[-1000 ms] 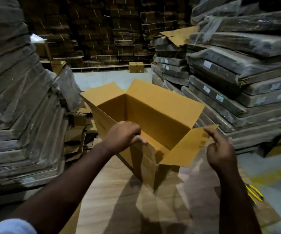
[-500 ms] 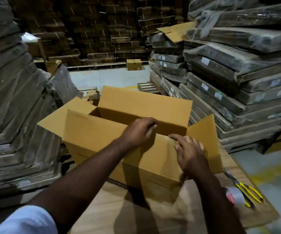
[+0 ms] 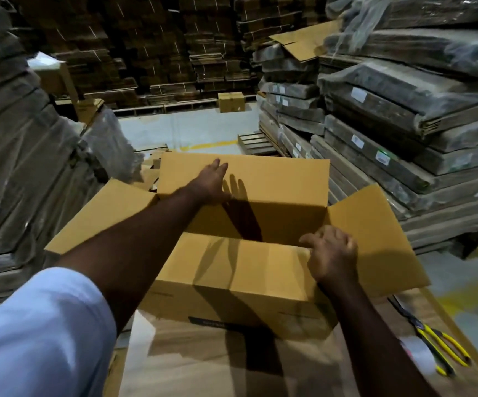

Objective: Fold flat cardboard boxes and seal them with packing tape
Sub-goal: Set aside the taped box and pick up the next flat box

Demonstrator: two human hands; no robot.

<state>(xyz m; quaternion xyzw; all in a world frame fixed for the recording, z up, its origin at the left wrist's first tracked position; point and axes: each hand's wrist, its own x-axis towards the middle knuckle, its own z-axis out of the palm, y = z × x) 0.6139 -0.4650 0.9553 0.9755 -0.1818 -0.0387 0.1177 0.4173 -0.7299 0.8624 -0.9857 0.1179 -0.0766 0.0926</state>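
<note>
head view: an open cardboard box (image 3: 240,282) is sitting on a flat cardboard sheet (image 3: 232,365) that is serving as the work surface, with all four top flaps standing or spreading outward. the left hand (image 3: 213,181) is reaching across the opening with straight, released fingers and is lying flat against the inner face of the far flap (image 3: 275,176), which is standing nearly upright. the right hand (image 3: 332,253) is resting at the right end of the near flap (image 3: 232,265), its fingers curling over that flap's top edge and grasping it. the right side flap (image 3: 375,233) is spreading out toward the right, and the left side flap (image 3: 100,216) is spreading out toward the left. a light blue sleeve (image 3: 40,333) is covering the left upper arm. to the right of the box, on the same sheet, yellow-handled scissors (image 3: 438,348) are lying just beside a tape roll (image 3: 417,353), which is looking blurred. wrapped stacks of flat cardboard (image 3: 418,110) are rising on the right, and a small closed box (image 3: 231,101) is sitting on the floor far behind.
</note>
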